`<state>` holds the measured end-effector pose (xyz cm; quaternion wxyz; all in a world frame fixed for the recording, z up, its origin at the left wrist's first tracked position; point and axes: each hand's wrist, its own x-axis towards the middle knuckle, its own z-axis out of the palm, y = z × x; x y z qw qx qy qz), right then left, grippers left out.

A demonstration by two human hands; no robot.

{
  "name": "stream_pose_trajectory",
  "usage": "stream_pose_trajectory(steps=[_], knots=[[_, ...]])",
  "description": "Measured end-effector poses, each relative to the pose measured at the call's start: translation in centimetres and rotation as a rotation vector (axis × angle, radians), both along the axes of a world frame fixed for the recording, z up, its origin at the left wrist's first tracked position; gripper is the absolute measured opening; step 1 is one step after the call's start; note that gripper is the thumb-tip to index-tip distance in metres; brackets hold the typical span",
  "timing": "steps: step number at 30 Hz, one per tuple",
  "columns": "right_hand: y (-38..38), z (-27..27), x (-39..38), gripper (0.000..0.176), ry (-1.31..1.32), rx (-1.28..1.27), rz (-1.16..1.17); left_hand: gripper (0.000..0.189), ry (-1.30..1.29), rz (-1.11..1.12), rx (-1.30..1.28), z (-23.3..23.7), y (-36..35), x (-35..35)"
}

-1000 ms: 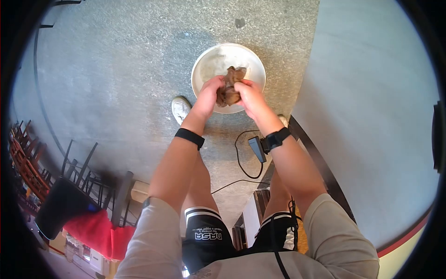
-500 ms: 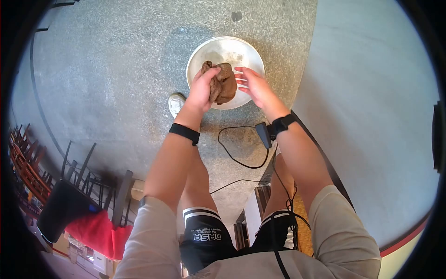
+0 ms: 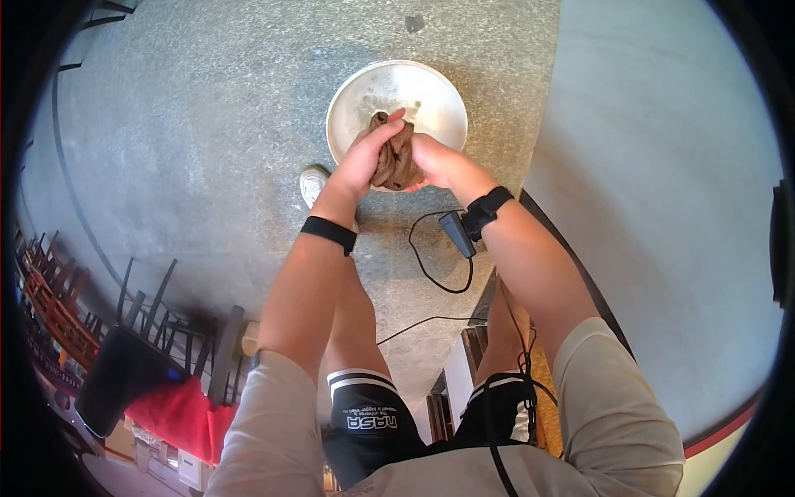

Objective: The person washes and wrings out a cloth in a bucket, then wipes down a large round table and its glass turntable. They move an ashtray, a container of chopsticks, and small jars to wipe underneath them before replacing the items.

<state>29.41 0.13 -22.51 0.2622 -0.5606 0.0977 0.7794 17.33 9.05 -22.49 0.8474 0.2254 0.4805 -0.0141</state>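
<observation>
A bunched brown cloth is between my two hands, over the near part of a round, pale metal basin. My left hand is wrapped round the cloth's left side, thumb on top. My right hand presses against the cloth from the right, its fingers curled under and partly hidden. The basin stands on the speckled floor, and some dark specks show on its bottom.
A light shoe is just left of the basin. A black device with a looped cable hangs by my right wrist. A grey surface lies to the right. Chairs and a red cloth are at lower left.
My right hand has moved left and closed on the cloth, which is now bunched more narrowly between both hands. The black device has swung slightly left. The view has shifted a little.
</observation>
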Motion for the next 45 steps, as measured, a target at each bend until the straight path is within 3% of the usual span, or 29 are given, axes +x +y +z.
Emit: stream_pose_trajectory(steps=[3,6,9,12,16,19,22,25,28,31,34,37,40,43,45], knots=[[-0.6,-2.2,-1.4,0.048,-0.281,-0.051,0.122,0.040,0.104,-0.030,0.022,0.2,-0.7,0.7],[-1.2,-3.0,-1.5,0.045,-0.320,-0.036,0.097,0.037,0.171,-0.003,0.147,-0.4,-1.6,1.0],[-2.2,-2.7,-0.8,0.037,-0.023,0.053,-0.203,0.029,0.191,0.003,0.268,-0.9,-1.3,0.7],[-2.9,-0.7,1.8,0.036,0.034,0.066,-0.266,0.025,0.129,0.108,0.158,-0.6,-0.5,0.3],[-2.4,1.1,1.8,0.048,0.255,-0.013,-0.566,0.029,-0.014,0.139,0.182,0.3,-0.6,1.0],[-3.4,-0.9,1.7,0.056,0.462,0.190,-0.462,0.026,-0.038,0.055,0.248,1.2,-0.2,1.5],[-3.9,-2.3,1.4,0.056,0.460,0.235,-0.319,0.027,-0.035,-0.178,0.116,1.5,1.4,1.4],[-3.3,-2.9,1.0,0.055,0.483,0.285,-0.239,0.030,-0.044,-0.305,0.149,0.5,2.2,1.4],[-1.7,-0.6,1.6,0.046,0.260,0.151,0.028,0.038,-0.037,-0.296,0.156,0.1,2.0,1.3],[-0.5,1.4,1.4,0.039,0.109,0.144,0.102,0.039,0.059,-0.215,0.189,-0.2,1.2,1.5],[-0.9,-1.2,0.0,0.040,-0.092,0.105,0.193,0.042,0.152,-0.161,0.203,-0.1,0.9,2.0],[-0.3,-0.9,-0.2,0.048,-0.213,0.180,0.307,0.043,0.286,-0.172,0.237,-0.9,0.5,2.6],[-1.6,-3.8,-1.9,0.048,-0.533,0.367,0.387,0.039,0.186,-0.122,0.310,-3.6,-0.2,2.0],[-1.4,-2.8,-2.3,0.043,-0.879,0.402,0.617,0.035,0.423,-0.178,0.545,-4.4,-1.4,2.5],[-0.9,-2.6,-2.6,0.038,-0.936,0.314,0.711,0.035,0.529,-0.177,0.669,-5.4,-2.2,2.7]])
